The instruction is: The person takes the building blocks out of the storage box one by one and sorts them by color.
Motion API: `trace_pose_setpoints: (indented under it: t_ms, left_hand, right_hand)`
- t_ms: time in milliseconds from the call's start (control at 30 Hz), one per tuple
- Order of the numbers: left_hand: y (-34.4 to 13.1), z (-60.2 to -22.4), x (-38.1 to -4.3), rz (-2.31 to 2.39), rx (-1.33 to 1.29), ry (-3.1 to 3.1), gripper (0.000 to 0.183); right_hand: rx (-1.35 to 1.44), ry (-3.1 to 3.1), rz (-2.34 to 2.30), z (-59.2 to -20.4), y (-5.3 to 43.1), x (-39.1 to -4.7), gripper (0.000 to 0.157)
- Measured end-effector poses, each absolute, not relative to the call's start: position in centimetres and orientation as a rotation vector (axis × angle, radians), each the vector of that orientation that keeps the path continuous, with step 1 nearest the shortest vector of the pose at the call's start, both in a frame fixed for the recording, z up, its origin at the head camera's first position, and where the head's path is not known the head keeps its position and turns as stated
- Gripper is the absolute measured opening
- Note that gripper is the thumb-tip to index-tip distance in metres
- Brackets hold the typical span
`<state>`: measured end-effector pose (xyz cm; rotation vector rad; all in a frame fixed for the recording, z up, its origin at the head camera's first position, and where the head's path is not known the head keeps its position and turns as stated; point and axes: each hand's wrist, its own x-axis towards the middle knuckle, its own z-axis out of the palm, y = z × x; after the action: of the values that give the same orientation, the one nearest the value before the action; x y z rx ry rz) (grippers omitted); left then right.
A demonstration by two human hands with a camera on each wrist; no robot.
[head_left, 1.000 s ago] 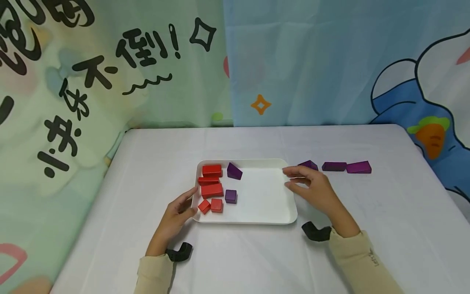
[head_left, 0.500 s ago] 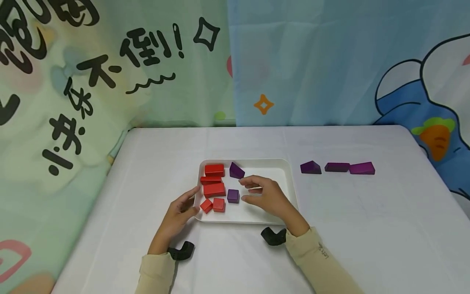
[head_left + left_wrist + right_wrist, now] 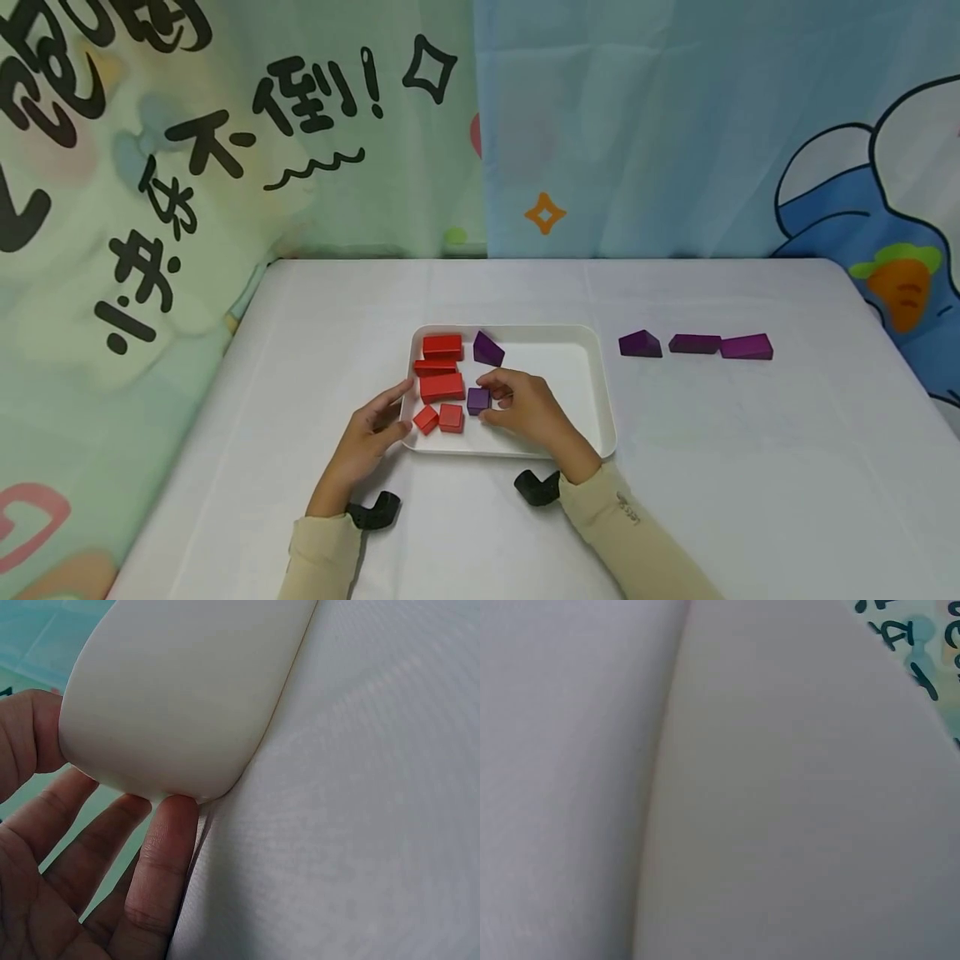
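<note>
A white tray (image 3: 551, 417) lies on the table. On its left side are several red blocks (image 3: 442, 387), with a purple wedge-like block (image 3: 489, 349) and a small purple cube (image 3: 477, 402) to their right. My left hand (image 3: 371, 437) holds the tray's left edge; in the left wrist view its fingers (image 3: 161, 855) press against the outer wall. Over the tray, my right hand (image 3: 528, 408) pinches the purple cube, forefinger at its far side and thumb at its near side. The right wrist view shows the tray's wall (image 3: 780, 795) but no fingers.
Three more purple blocks lie in a row right of the tray: a left one (image 3: 640, 344), a middle one (image 3: 694, 344) and a right one (image 3: 747, 347). A white cloth (image 3: 720, 467) covers the table. Printed curtains (image 3: 637, 125) hang behind it.
My right hand has moved left from the tray's right edge, across the tray, and its fingers have closed around the purple cube. My left hand stays at the left edge.
</note>
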<state>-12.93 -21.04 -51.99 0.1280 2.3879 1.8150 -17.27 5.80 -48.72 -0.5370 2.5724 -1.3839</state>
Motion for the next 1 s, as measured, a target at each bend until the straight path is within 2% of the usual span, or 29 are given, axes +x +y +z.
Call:
trace_pose_setpoints:
  t_ms: [133,500,700,1000]
  left_hand:
    - [-20.7,-51.8,-12.8,1.811,0.121,2.38,0.059]
    - [-20.5,-51.4,-12.6,1.788,0.096,2.4,0.059]
    - [-20.6,-51.3,-12.3,1.776,0.069,2.416,0.059]
    - [-20.4,-51.2,-12.0,1.781,0.089,2.418,0.058]
  right_hand:
    - [-0.493,2.595,-1.375,-48.7,6.1,-17.0,0.031]
    - [-0.552,2.362,-1.622,-45.8,10.0,-16.3,0.038]
    - [-0.53,2.36,-1.684,-43.6,14.0,-16.2,0.041]
    - [-0.475,2.711,-1.422,-42.5,22.6,-17.4,0.043]
